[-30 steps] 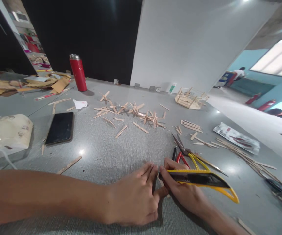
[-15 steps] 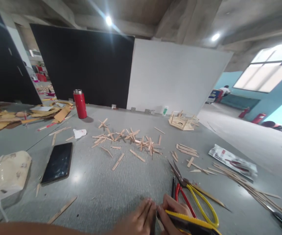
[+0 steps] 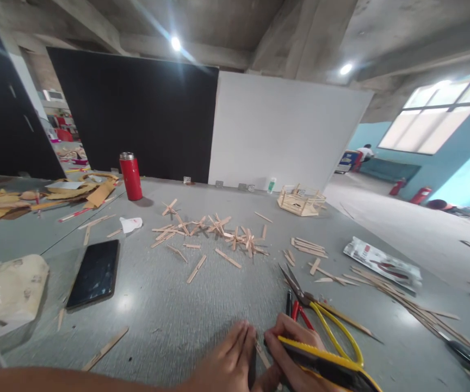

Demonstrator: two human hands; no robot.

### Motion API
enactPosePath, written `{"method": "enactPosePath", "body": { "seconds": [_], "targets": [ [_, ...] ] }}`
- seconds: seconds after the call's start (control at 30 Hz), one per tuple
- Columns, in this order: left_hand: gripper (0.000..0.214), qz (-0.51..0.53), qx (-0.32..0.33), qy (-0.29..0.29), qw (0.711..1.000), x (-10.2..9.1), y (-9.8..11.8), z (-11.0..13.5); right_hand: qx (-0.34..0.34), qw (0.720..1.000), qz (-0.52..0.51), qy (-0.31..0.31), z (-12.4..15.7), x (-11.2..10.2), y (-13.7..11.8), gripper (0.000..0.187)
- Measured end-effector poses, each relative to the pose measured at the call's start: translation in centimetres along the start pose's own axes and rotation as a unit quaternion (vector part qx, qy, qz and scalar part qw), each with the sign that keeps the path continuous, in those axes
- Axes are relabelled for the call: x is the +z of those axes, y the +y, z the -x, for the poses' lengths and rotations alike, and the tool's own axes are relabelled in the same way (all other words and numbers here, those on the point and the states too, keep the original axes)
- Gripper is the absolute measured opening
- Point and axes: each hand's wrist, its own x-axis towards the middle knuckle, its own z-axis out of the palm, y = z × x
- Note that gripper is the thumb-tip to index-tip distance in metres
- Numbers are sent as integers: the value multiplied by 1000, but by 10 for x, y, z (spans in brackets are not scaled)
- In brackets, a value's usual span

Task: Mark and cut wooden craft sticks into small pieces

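Note:
At the near edge my right hand [image 3: 290, 348] is closed around a yellow-and-black utility knife [image 3: 320, 362]; its blade is hidden. Just left of it, my left hand [image 3: 233, 354] presses down with its fingers held together. A thin wooden stick [image 3: 263, 354] shows between the two hands, with its lower end covered by fingers. Beyond the right hand lie scissors with yellow handles [image 3: 306, 299], red-handled pliers [image 3: 300, 314] partly covered, and a black pen-like tool [image 3: 289, 302].
Crossed wooden sticks [image 3: 218, 226] lie mid-table, with a small wooden frame model [image 3: 300, 201] behind. A phone [image 3: 94, 272], a tissue pack [image 3: 10, 288] and a red flask [image 3: 131, 177] stand left. Long wooden strips [image 3: 398, 294] and a white packet [image 3: 382, 261] lie right.
My right hand and the knife have shifted slightly right, away from my left hand, so the wooden stick between them shows more. The view has turned slightly.

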Motion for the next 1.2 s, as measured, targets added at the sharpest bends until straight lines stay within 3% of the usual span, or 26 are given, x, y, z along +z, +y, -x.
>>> {"method": "enactPosePath", "body": {
  "seconds": [0.17,0.33,0.57,1.2],
  "targets": [
    [66,15,54,4,998,-43,-10,-14,-19,999,-25,-15,-5,6,-7,36],
    [55,-2,88,-39,995,-73,-18,-28,-25,998,-57,-23,-6,8,-12,30],
    [65,26,58,-55,996,-74,-15,-24,-44,996,-69,-34,-11,13,-3,37],
    [59,49,42,-91,994,-88,-14,-27,-67,995,-56,-44,-13,9,-10,34]
  ]
}}
